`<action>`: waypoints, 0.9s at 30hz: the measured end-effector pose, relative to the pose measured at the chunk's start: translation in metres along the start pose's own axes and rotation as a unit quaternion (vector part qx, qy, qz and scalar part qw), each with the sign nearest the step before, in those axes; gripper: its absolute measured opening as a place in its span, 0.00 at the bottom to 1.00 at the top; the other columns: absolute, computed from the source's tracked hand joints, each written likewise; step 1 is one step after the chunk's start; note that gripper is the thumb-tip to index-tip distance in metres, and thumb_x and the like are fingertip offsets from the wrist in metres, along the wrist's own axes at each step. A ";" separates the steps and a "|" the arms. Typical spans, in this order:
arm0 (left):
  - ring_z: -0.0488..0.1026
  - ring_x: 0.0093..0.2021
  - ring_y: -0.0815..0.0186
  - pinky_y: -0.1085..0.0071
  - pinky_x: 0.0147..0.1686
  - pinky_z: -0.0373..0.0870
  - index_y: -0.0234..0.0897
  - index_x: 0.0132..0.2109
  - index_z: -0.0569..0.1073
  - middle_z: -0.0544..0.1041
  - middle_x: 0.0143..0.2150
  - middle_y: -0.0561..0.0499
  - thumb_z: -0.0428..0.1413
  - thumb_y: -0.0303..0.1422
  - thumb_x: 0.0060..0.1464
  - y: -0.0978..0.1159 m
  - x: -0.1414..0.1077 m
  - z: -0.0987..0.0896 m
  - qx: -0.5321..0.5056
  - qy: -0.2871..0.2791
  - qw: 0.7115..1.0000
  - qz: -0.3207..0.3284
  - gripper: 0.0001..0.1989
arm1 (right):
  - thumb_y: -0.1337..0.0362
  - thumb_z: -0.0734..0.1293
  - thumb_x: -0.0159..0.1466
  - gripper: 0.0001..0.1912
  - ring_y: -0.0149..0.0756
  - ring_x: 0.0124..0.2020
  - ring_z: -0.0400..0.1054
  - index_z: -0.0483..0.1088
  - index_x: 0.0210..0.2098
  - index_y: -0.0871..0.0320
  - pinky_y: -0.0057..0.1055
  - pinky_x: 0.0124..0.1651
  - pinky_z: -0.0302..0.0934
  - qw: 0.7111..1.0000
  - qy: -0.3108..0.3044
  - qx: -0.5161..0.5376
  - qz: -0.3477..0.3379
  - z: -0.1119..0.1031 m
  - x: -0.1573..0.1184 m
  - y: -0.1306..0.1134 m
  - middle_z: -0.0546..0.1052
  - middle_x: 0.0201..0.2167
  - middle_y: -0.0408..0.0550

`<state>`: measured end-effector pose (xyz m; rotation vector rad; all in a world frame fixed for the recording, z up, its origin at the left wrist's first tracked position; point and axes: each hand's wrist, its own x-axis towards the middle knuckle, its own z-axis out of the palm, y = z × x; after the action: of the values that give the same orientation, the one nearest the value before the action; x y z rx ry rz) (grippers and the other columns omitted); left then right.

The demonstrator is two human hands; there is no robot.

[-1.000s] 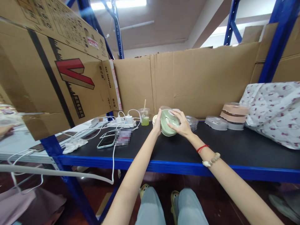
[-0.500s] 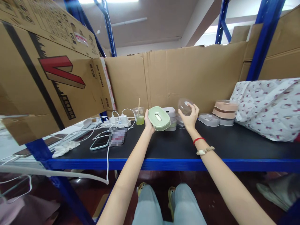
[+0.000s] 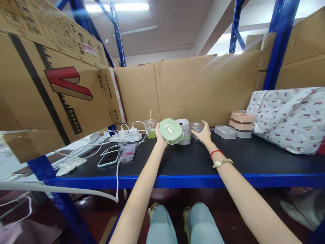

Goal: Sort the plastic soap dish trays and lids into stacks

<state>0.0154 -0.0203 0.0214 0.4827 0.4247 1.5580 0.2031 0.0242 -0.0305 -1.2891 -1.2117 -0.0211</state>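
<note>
My left hand (image 3: 161, 136) grips a light green soap dish (image 3: 170, 130) by its left side, tilted above the shelf. It has a rounded oblong shape with a slot in the middle. My right hand (image 3: 203, 134) has its thumb and fingers around a clear plastic lid (image 3: 197, 127), which sits low on a small pile of clear lids. Part of the lid is behind my thumb. Between my hands, behind the green dish, stands a stack of white, grey and green dishes (image 3: 186, 130).
Right of my hand are a grey lidded dish (image 3: 225, 131) and a stack of peach dishes (image 3: 243, 121), beside a patterned white bag (image 3: 289, 118). On the left are a drink cup (image 3: 151, 130), a power strip (image 3: 127, 136), cables and a phone (image 3: 108, 158). Cardboard (image 3: 208, 88) walls the back.
My right hand has lowered the clear lid from a raised, tilted position onto the pile. My left hand still holds the green dish in nearly the same place.
</note>
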 end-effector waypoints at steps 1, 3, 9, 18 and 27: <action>0.72 0.30 0.62 0.63 0.43 0.68 0.32 0.29 0.73 0.73 0.25 0.46 0.44 0.41 0.56 0.000 0.000 0.000 0.000 0.000 1.000 -0.001 0.19 | 0.57 0.70 0.41 0.36 0.51 0.54 0.59 0.58 0.48 0.57 0.50 0.54 0.54 1.000 0.002 0.006 -0.010 0.000 0.000 0.001 0.64 0.51 0.58; 0.72 0.30 0.62 0.63 0.43 0.68 0.32 0.29 0.72 0.73 0.25 0.46 0.44 0.41 0.56 0.000 0.000 0.000 -0.001 -0.001 1.000 0.000 0.20 | 0.58 0.71 0.40 0.37 0.50 0.54 0.58 0.57 0.48 0.58 0.49 0.54 0.55 1.000 0.007 0.015 -0.017 0.000 0.000 0.002 0.62 0.51 0.58; 0.71 0.27 0.63 0.64 0.42 0.68 0.32 0.28 0.72 0.73 0.25 0.47 0.44 0.41 0.57 0.000 0.000 0.000 -0.002 -0.004 1.000 0.003 0.20 | 0.62 0.70 0.39 0.36 0.48 0.54 0.58 0.58 0.48 0.59 0.45 0.55 0.56 0.999 0.027 0.026 0.008 -0.003 -0.002 -0.004 0.61 0.49 0.59; 0.71 0.26 0.64 0.65 0.41 0.69 0.32 0.32 0.73 0.73 0.24 0.48 0.44 0.41 0.56 0.000 -0.001 0.000 -0.001 -0.001 1.000 0.003 0.18 | 0.58 0.71 0.41 0.29 0.48 0.53 0.59 0.63 0.41 0.58 0.46 0.54 0.57 0.999 0.019 0.001 -0.035 -0.003 0.004 0.008 0.65 0.46 0.56; 0.74 0.36 0.60 0.64 0.46 0.68 0.32 0.32 0.73 0.74 0.26 0.47 0.45 0.40 0.56 -0.001 -0.001 0.001 0.000 0.000 1.000 0.009 0.18 | 0.57 0.63 0.52 0.17 0.45 0.51 0.61 0.65 0.39 0.58 0.48 0.56 0.51 0.999 0.034 -0.007 -0.036 -0.002 0.000 -0.003 0.69 0.45 0.54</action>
<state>0.0166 -0.0210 0.0216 0.4870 0.4209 1.5745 0.2030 0.0217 -0.0278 -1.2469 -1.2012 -0.1258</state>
